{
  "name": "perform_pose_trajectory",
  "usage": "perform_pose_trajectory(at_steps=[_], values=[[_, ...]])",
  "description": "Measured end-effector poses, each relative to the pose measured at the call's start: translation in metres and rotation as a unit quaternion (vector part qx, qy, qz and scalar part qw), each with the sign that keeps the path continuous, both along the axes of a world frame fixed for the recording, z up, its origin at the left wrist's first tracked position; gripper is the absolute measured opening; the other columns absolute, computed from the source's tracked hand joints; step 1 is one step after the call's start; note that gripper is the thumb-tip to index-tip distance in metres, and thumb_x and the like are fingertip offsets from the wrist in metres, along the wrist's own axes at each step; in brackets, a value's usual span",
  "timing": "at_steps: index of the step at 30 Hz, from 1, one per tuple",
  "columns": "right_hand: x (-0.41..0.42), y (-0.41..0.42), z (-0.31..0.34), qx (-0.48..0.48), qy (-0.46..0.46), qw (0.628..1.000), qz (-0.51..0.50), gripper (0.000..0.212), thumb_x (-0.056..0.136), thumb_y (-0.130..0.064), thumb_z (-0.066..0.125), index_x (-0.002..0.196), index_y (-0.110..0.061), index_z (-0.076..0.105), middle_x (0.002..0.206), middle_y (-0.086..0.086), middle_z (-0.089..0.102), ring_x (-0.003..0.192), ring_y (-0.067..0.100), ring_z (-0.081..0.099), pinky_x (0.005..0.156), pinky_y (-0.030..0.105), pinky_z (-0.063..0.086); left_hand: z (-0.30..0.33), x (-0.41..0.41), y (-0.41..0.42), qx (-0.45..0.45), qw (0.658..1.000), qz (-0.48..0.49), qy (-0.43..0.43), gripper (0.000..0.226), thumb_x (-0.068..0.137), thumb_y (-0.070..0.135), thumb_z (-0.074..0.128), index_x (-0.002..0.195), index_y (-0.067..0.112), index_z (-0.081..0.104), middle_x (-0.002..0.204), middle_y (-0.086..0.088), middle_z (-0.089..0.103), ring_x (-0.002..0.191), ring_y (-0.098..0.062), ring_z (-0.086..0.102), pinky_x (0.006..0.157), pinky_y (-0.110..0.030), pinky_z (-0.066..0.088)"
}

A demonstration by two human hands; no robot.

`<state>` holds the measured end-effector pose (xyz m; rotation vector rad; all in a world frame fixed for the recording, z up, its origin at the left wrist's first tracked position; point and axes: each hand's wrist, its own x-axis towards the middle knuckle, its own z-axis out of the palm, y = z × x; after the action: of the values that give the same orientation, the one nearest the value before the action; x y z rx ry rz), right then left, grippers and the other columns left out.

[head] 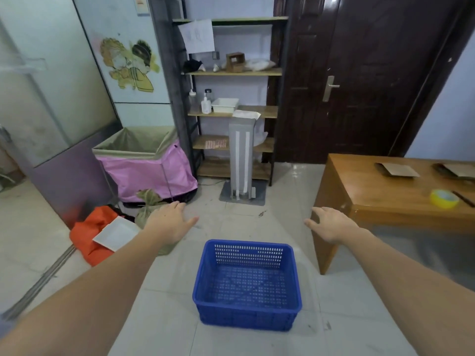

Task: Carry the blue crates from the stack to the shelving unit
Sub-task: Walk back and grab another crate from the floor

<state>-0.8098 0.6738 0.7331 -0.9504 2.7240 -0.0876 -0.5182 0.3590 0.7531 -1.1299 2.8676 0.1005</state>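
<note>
Both hands, left hand and right hand, are hovering spread and empty, flanking the blue crate, which is sitting below and between them, roughly equidistant.

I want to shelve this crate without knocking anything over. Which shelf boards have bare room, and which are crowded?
On the shelving unit, the bottom board is bare left of the grey stand. The board above holds only a flat card there. The board with bottles and white tray is crowded on its left half. The blue crate sits on the floor; both hands are off it.
</note>
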Motion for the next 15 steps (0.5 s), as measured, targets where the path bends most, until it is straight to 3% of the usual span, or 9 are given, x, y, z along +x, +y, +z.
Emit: perform_pose_trajectory(at_steps=[8,15], values=[[-0.081,-0.075,-0.121,0.065,-0.088,0.993,-0.044,0.073,0.101,-0.059,0.033,0.159,-0.014,0.027,0.163,0.010,0.033,0.148,0.030,0.031,0.118,0.041,0.029,-0.128,-0.101,-0.095,0.087,0.990,-0.024,-0.107,0.079,0.097,0.066,0.029,0.157,0.014,0.031,0.163,-0.006,0.032,0.147,-0.027,0.034,0.117,-0.041,0.030],[-0.128,-0.113,-0.290,0.111,-0.183,0.971,-0.106,0.069,0.102,-0.057,0.032,0.160,-0.019,0.025,0.165,0.006,0.031,0.148,0.028,0.033,0.118,0.043,0.029,-0.296,-0.163,-0.155,0.139,0.974,-0.009,-0.179,0.077,0.097,0.066,0.026,0.157,0.017,0.031,0.163,-0.003,0.034,0.147,-0.024,0.035,0.117,-0.041,0.031]])
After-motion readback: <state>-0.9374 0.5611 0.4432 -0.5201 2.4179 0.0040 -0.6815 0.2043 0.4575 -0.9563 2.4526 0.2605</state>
